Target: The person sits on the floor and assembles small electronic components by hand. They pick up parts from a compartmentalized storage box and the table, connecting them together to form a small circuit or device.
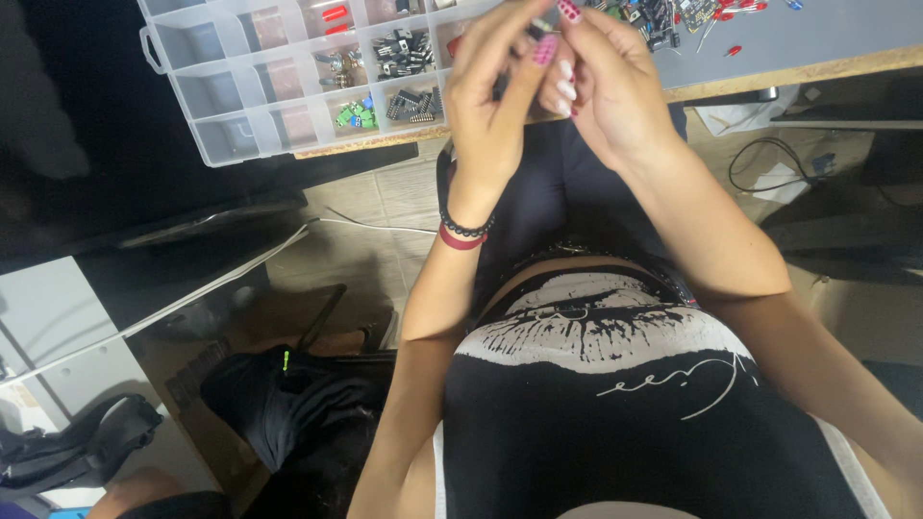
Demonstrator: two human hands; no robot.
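Both hands are raised together near the table's front edge. My left hand (495, 101), with bead and red bracelets at the wrist, pinches a tiny dark part (538, 29) at its fingertips. My right hand (601, 82), nails painted pink and white, touches the same small part from the right. The part is mostly hidden by fingers. Behind the hands lies a clear plastic compartment box (216, 91) holding small black, green and red electronic components.
A grey table top (827, 34) with a wooden edge carries loose components and red LEDs (731, 14) at the upper right. Below are a tiled floor, a black bag (279, 399), cables (769, 163) and a dark cabinet at left.
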